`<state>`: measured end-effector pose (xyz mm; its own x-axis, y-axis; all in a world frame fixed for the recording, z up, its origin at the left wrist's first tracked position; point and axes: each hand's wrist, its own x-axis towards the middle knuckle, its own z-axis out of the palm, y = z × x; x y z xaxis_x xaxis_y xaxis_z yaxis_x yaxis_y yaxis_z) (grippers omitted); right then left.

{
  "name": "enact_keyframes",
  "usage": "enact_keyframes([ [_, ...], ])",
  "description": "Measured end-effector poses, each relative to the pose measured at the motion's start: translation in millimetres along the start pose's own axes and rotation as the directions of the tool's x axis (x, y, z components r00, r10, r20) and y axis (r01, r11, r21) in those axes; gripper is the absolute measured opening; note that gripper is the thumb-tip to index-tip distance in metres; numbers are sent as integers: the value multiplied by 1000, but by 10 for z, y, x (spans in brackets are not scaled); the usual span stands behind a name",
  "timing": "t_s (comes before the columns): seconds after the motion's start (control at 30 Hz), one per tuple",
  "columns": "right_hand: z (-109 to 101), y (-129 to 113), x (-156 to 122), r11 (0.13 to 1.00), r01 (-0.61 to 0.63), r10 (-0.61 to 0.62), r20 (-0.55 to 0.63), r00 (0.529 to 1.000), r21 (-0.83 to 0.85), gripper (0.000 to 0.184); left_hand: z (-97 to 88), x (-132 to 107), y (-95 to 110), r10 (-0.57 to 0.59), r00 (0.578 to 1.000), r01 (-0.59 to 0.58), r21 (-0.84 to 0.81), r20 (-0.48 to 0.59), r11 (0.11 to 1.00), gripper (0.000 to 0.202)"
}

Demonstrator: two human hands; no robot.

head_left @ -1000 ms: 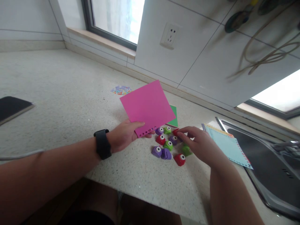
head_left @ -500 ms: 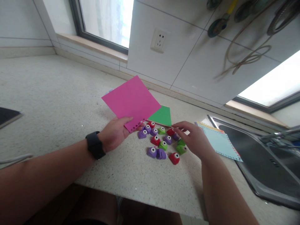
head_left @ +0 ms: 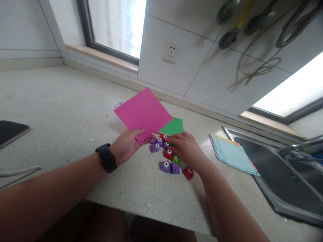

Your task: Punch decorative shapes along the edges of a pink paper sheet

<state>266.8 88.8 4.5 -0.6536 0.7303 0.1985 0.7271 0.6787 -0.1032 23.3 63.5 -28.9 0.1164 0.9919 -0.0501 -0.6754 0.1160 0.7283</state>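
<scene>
My left hand [head_left: 128, 144] is closed on a sheet of pink paper [head_left: 143, 112], its thumb on top near the lower corner. A row of small punched shapes runs along the sheet's edge by my fingers. My right hand [head_left: 188, 149] hovers over a group of small craft punches, fingers apart and pointing left at a purple craft punch [head_left: 166, 145]. Near its fingertips are a red craft punch [head_left: 168, 154] and a green craft punch [head_left: 176, 159]. Several other purple and red punches lie around; some are hidden beneath my right hand.
A green sheet [head_left: 174, 126] lies behind the punches. Light blue sheets with punched edges [head_left: 234, 154] lie beside the steel sink [head_left: 267, 188] at the right. A dark flat object [head_left: 12, 131] is on the counter at far left. The tiled wall carries a socket [head_left: 171, 52].
My right hand has moved left across the punches, from the red one at the right toward the middle of the group. The left hand still holds the pink paper, nearly unmoved.
</scene>
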Motion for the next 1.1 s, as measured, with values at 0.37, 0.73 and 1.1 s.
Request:
enact_keyframes([
  [0.37, -62, 81, -80, 812, -265, 385, -137, 913, 521, 21, 65, -52, 30, -30, 1000, 30, 13, -5, 999, 21],
  [0.73, -167, -31, -128, 272, 21, 556, -175, 812, 962, 38, 10, -61, -14, -64, 997, 68, 104, -34, 992, 36],
  [1.1, -99, -28, -195, 368, -50, 503, -154, 851, 928, 34, 91, -83, 13, -94, 989, 115, 196, -116, 974, 5],
])
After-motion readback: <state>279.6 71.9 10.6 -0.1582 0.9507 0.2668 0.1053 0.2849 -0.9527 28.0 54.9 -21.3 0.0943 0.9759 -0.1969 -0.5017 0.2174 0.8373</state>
